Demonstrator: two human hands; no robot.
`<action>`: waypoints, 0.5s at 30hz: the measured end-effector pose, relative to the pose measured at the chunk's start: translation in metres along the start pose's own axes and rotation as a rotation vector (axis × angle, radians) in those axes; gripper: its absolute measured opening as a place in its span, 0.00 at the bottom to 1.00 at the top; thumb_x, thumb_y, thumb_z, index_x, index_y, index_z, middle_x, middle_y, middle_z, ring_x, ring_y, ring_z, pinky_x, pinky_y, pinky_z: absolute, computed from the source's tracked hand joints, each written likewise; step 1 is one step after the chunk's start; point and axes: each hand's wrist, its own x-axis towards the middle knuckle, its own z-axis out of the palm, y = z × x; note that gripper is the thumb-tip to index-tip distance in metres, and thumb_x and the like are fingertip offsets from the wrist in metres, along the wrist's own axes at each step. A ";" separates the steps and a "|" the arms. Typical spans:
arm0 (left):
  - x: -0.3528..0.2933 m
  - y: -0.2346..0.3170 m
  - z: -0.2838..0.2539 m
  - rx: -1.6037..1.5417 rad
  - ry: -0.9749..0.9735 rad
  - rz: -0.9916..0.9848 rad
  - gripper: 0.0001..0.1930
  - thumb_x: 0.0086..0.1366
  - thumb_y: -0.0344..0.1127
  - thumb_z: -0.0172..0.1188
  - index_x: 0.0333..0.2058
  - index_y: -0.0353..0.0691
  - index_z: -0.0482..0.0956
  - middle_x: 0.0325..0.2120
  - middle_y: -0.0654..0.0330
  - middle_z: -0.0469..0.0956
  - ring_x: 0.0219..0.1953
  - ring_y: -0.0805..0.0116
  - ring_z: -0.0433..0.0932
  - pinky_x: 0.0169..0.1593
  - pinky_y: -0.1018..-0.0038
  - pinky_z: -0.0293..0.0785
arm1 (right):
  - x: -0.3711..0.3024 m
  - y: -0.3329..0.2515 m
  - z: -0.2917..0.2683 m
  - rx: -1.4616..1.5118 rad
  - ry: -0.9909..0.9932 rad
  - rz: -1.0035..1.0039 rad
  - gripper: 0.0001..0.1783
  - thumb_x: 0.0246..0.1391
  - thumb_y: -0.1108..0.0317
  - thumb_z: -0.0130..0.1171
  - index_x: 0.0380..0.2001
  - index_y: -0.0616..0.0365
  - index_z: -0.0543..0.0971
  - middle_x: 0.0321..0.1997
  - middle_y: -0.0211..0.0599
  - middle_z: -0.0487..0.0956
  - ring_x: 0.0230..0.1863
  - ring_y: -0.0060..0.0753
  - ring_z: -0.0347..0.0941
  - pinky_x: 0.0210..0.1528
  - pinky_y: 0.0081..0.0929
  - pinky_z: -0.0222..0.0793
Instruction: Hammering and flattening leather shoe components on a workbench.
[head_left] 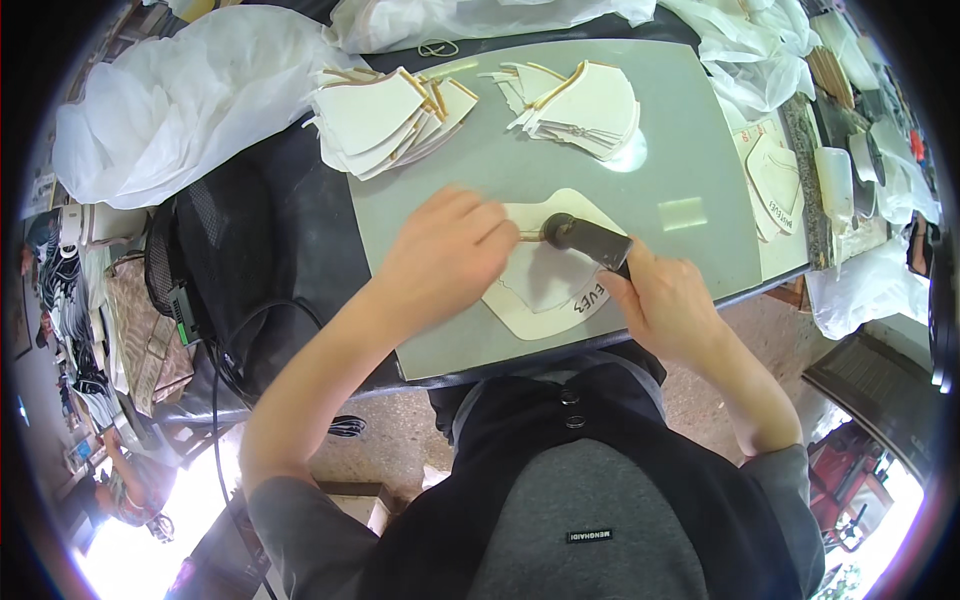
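My right hand (pixel 668 300) grips a hammer (pixel 600 243) with a round black face and a flat dark body. The hammer's face rests on or just over a pale flat template (pixel 525 322) with dark lettering and a drawn outline. On the template lies a white shaped piece (pixel 548 280), partly hidden by the hammer. My left hand (pixel 450 245), slightly blurred, is closed at the template's left side, beside the hammer's face. Between the left fingers and the hammer shows a short tan strip (pixel 530 236); what the fingers pinch is hidden.
The grey-green board (pixel 700 255) covers the table. Two fanned stacks of white cut pieces, the left stack (pixel 370 125) and the right stack (pixel 590 105), lie farther back. White plastic bags (pixel 190 100) and a black mesh bag (pixel 215 240) stand left. Another template (pixel 775 185) lies right.
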 end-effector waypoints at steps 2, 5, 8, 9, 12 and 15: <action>-0.013 0.001 0.001 -0.078 0.079 -0.054 0.08 0.52 0.24 0.64 0.32 0.37 0.79 0.31 0.60 0.76 0.35 0.57 0.76 0.39 0.65 0.74 | 0.000 0.000 -0.001 0.002 -0.017 0.013 0.17 0.65 0.60 0.54 0.35 0.67 0.67 0.13 0.47 0.72 0.18 0.56 0.72 0.22 0.47 0.65; -0.024 0.007 0.004 -0.151 0.177 -0.131 0.11 0.51 0.22 0.66 0.36 0.36 0.81 0.34 0.60 0.78 0.37 0.57 0.76 0.40 0.66 0.75 | 0.001 0.000 -0.003 0.009 -0.044 0.016 0.17 0.65 0.60 0.53 0.37 0.68 0.68 0.14 0.47 0.72 0.18 0.56 0.73 0.23 0.46 0.66; -0.032 0.011 0.007 -0.126 0.215 -0.164 0.13 0.51 0.21 0.67 0.38 0.36 0.82 0.35 0.59 0.79 0.38 0.57 0.77 0.41 0.67 0.75 | 0.002 0.000 -0.005 0.011 -0.057 0.003 0.18 0.66 0.60 0.52 0.39 0.69 0.69 0.14 0.47 0.73 0.19 0.55 0.73 0.24 0.46 0.67; -0.033 0.011 0.008 -0.105 0.232 -0.174 0.13 0.52 0.21 0.67 0.38 0.36 0.82 0.36 0.59 0.79 0.39 0.57 0.77 0.41 0.67 0.76 | 0.003 0.000 -0.006 0.009 -0.059 -0.001 0.18 0.66 0.60 0.51 0.39 0.69 0.69 0.14 0.47 0.73 0.20 0.55 0.73 0.25 0.46 0.67; -0.036 0.012 0.009 -0.125 0.257 -0.214 0.13 0.52 0.21 0.66 0.38 0.37 0.82 0.36 0.59 0.79 0.39 0.56 0.77 0.42 0.67 0.75 | 0.004 -0.004 -0.009 -0.028 -0.086 0.010 0.18 0.66 0.60 0.51 0.40 0.69 0.69 0.14 0.46 0.73 0.20 0.55 0.73 0.24 0.46 0.67; -0.038 0.013 0.010 -0.214 0.304 -0.295 0.13 0.52 0.22 0.67 0.39 0.37 0.82 0.36 0.59 0.79 0.39 0.56 0.77 0.43 0.67 0.75 | 0.005 -0.002 -0.010 -0.026 -0.073 -0.024 0.18 0.66 0.59 0.51 0.40 0.69 0.69 0.14 0.46 0.73 0.19 0.55 0.73 0.24 0.46 0.67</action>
